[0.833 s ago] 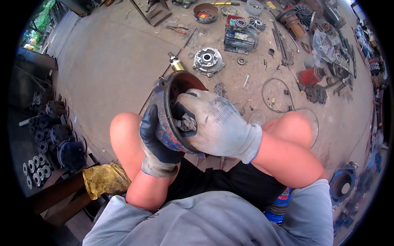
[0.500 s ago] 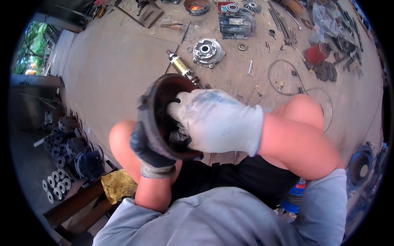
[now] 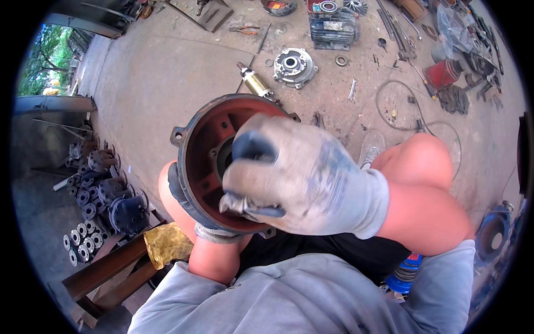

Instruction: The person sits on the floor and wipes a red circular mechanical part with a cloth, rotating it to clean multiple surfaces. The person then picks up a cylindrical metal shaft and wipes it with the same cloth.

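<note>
A round cast-metal motor end cover [image 3: 192, 136], dark outside and red inside with bolt lugs on its rim, is tilted up over my lap. My left hand [image 3: 176, 186], in a dark-palmed glove, grips its left rim from outside; most of that hand is behind the cover. My gloved right hand [image 3: 303, 175] reaches over the cover's open side, its fingers curled and slightly blurred. A small grey crumpled piece [image 3: 236, 205] shows at its lower fingers; whether it is cloth I cannot tell. Beyond the cover lies a motor rotor [image 3: 256, 83] with a shiny cylindrical core.
On the floor ahead are a silver end cover [image 3: 293, 67], a finned motor body [image 3: 334, 29], a bearing ring [image 3: 341, 60], a wrench [image 3: 352, 89] and pliers [image 3: 245, 29]. A cable [image 3: 384, 83] loops at right. Flanged parts [image 3: 114, 192] are piled at left, near a yellow cloth [image 3: 167, 245].
The end cover has turned its open side more toward me, so its red inside now shows. My right hand has drawn back a little from inside it. The view has shifted slightly.
</note>
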A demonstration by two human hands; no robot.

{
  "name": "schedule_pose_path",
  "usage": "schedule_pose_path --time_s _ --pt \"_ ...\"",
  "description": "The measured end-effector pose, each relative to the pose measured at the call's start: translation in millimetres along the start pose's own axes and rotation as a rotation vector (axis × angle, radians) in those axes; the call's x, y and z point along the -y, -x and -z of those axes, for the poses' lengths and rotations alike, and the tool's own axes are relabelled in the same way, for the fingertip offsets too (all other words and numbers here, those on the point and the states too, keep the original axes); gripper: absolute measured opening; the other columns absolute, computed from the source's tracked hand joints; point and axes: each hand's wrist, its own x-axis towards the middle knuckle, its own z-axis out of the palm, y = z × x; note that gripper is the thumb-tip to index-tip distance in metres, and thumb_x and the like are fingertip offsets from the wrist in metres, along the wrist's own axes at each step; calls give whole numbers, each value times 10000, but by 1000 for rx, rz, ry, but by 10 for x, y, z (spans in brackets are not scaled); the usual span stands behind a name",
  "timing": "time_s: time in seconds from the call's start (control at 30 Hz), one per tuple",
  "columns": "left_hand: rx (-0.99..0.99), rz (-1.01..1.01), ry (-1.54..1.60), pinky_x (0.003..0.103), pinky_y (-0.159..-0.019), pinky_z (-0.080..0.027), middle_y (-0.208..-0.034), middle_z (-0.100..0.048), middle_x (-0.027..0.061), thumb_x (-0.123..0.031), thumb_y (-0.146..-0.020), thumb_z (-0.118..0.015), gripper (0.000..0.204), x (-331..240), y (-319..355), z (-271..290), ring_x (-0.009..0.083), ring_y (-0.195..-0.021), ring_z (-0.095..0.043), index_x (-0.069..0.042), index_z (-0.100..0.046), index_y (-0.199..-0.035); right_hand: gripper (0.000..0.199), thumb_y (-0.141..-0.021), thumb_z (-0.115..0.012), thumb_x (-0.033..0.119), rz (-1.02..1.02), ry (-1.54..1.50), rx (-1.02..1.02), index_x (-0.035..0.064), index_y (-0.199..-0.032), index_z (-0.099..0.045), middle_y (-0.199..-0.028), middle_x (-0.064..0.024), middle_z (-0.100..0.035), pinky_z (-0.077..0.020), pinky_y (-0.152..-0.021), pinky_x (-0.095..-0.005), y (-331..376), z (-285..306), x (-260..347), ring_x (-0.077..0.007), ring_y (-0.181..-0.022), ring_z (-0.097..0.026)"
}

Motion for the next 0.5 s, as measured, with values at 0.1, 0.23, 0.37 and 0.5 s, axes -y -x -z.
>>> schedule_pose_path --time_s 0.1,0.23,0.37,0.5 --pt "-57 -27 -238 434 -1026 -553 -1336 -645 160 -360 -1082 -424 497 -137 21 40 287 -1198 -648 -11 -550 -1411 266 -709 -800 244 118 107 27 212 -964 -729 -1086 -96 -656 -563 -719 -413 20 -91 -3 -287 -913 -670" --pt "-107 -58 -360 409 -982 -575 -1274 -682 139 -305 -1088 -442 421 -117 8 211 258 -1142 -674 -10 -598 -1346 188 -767 -738 244 111 217 134 199 -950 -744 -1139 -100 -647 -563 -789 -423 6 -111 54 -298 -977 -656" --pt "37 -96 154 405 -1015 -517 -1233 -711 85 -304 -1052 -517 345 99 -87 306 229 -1156 -650 -73 -670 -1258 195 -759 -739 213 20 353 319 181 -950 -762 -1216 -156 -604 -557 -849 -437 -43 -31 164 -324 -1018 -620" --pt "36 161 599 463 -1107 -478 -1369 -672 121 -417 -1039 -512 500 52 -85 152 290 -1246 -626 -92 -626 -1400 217 -725 -781 202 -38 334 439 166 -939 -766 -1155 -162 -618 -558 -861 -443 -10 72 157 -347 -1012 -630"
